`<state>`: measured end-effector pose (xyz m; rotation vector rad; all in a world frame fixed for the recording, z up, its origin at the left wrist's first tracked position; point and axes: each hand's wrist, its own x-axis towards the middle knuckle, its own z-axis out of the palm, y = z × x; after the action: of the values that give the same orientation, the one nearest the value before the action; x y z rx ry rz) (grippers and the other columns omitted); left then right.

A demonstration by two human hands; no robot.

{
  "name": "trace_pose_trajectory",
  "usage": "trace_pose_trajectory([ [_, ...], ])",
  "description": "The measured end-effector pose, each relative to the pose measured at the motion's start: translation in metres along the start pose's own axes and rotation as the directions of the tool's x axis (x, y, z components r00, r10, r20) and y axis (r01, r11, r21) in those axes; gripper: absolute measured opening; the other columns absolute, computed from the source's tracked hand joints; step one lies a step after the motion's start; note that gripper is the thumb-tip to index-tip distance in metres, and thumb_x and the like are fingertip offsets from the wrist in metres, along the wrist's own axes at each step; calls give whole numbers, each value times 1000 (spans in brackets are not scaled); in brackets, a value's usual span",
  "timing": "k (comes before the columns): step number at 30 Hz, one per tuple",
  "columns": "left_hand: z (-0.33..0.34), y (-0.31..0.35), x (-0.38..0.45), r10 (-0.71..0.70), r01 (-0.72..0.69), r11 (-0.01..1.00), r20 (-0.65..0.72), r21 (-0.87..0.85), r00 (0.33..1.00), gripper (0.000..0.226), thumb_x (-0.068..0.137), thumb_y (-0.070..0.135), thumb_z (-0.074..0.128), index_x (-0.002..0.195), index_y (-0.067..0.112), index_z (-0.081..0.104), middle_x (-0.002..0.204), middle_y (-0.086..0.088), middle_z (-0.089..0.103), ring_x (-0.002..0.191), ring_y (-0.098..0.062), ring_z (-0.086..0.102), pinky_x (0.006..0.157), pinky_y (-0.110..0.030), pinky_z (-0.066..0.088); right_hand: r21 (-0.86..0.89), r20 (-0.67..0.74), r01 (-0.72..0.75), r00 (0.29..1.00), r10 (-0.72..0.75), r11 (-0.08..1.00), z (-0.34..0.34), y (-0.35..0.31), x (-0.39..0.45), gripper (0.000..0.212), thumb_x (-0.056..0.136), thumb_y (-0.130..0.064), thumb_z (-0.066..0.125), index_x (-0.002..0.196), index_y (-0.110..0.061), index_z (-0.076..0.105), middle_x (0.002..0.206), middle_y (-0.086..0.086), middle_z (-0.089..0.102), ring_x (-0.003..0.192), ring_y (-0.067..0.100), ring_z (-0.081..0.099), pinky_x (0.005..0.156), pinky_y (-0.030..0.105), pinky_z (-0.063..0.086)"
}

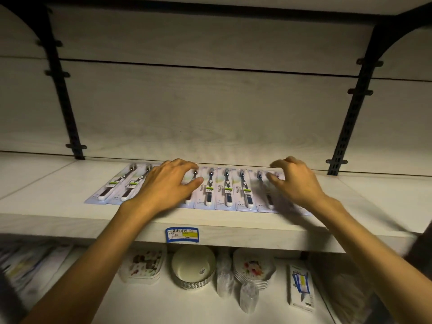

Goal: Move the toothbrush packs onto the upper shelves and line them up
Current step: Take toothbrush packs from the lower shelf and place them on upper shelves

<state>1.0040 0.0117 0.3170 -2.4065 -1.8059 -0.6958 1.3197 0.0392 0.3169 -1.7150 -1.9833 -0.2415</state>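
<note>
Upper shelf [233, 220] under both hands, toothbrush packs [224, 188] flat in row between and beneath them. Left hand [167, 183] fingers curled, pressing pack tops. Right hand [293, 181] blurred, clawed over end packs, grip unclear. Best: nudge edges flush, light pressure, avoid overlap.

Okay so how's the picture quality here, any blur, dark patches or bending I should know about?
Head view: dim, warm light, brightest on the shelf around the toothbrush packs and falling off to dark corners; the right hand and the packs beneath it are motion-smeared, while the left hand is sharper; the wide lens bows the black brackets and shelf edges; the lower-shelf goods blur toward the frame edges.
</note>
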Motion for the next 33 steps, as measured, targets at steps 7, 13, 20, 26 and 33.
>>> trace_pose_trajectory([
  [7, -24, -35, -35, -44, 44, 999, -69, -1, 997, 57, 96, 63, 40, 147, 38, 42, 153, 8, 42, 138, -17, 40, 110, -45, 35, 77, -13, 258, 966, -258, 963, -8, -112, -17, 45, 99, -45, 52, 138, -23, 57, 134, 4, 57, 119, 28, 56, 93, 43, 49],
  [13, -52, -81, -78, -32, 30, 999, -84, -22, 996, 54, 97, 60, 44, 147, 40, 42, 151, 14, 43, 134, -14, 44, 104, -37, 39, 119, -38, 322, 947, -320, 939, 2, -193, -37, 46, 98, -44, 52, 139, -23, 55, 134, 2, 58, 116, 26, 57, 89, 40, 48],
  [20, -91, -143, -145, -15, 8, 997, -93, -73, 996, 54, 96, 60, 45, 147, 41, 41, 149, 17, 42, 132, -9, 43, 103, -31, 39, 169, -26, 318, 948, -319, 933, 17, -298, -78, 50, 91, -50, 44, 132, -25, 59, 129, 1, 61, 112, 28, 59, 84, 40, 51],
  [26, -123, -210, -202, 50, -70, 977, -99, -204, 994, 49, 95, 58, 48, 143, 46, 43, 143, 25, 43, 128, -1, 45, 104, -27, 40, 205, -37, 321, 947, -320, 925, 28, -398, -114, 45, 94, -48, 50, 134, -29, 56, 129, -4, 60, 115, 22, 58, 87, 37, 50],
  [33, -155, -307, -264, 21, -46, 979, -123, -199, 992, 47, 95, 56, 50, 140, 42, 47, 139, 21, 47, 125, -4, 48, 103, -34, 46, 229, -78, 352, 936, -343, 908, 52, -507, -148, 43, 97, -47, 52, 136, -32, 53, 129, -8, 56, 115, 15, 56, 88, 32, 52],
])
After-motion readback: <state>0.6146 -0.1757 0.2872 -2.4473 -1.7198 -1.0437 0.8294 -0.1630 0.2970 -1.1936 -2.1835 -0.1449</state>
